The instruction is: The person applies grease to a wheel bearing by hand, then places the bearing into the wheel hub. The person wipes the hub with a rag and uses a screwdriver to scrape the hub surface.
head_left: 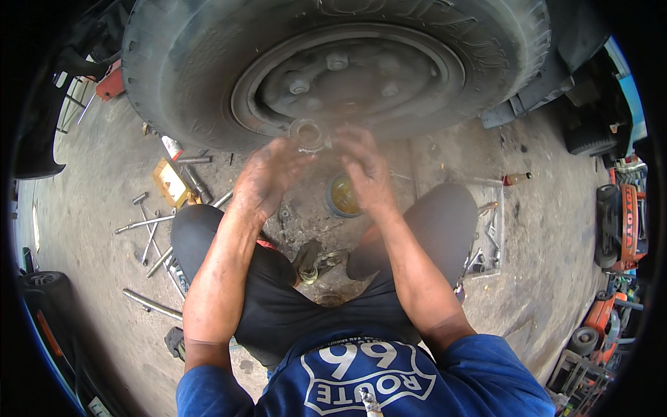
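My left hand grips a round, ring-shaped metal part, perhaps a bearing, in front of the wheel. Close to the right side of that part is my right hand, fingers bent and blurred by motion; whether it holds anything cannot be made out. The big tyre and its dusty steel rim with bolts stand just beyond both hands. Below the hands, a round tin with yellowish liquid rests on the floor between my knees.
Wrenches, sockets and bars lie on the floor at left beside a yellow box. A tray of tools sits by my right knee, near a small bottle. Dark rags lie between my feet. Orange forklifts stand far right.
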{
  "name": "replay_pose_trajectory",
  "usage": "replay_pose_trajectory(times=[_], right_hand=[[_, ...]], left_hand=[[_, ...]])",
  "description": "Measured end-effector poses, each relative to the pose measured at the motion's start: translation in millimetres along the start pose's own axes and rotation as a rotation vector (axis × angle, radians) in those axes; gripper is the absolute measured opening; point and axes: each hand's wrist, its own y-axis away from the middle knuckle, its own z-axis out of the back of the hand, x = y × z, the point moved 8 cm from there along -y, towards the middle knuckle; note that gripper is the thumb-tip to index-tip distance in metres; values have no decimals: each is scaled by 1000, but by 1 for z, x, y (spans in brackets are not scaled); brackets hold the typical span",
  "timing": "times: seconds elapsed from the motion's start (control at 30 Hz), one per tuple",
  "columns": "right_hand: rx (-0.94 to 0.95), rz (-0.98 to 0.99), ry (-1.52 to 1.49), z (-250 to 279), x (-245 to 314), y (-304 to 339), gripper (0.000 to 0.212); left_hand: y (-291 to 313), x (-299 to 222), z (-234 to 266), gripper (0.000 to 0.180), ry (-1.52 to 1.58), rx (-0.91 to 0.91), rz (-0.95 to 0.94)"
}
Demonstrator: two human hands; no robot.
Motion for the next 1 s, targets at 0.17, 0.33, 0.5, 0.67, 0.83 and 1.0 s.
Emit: replay_pose_trajectory(times=[0.17,0.33,0.5,0.67,0.83,1.0], right_hand=[[24,35,93,-8,4,8,51],[55,40,-53,-9,3,5,55],[-42,7,138,3,8,6,57],[12,-30,268,-6,7,6,64],[-2,32,334,-13,4,8,74],[-1,68,361,-11,3,12,77]], left_hand=[[0,-8,-8,20,-13,2,-55],[3,-9,-16,23,-8,35,-64],[-1,-5,-13,23,14,31,-28],[-3,-2,-12,22,27,4,-20],[1,-3,-15,22,57,11,-15],[2,-5,-13,20,65,-7,-22]])
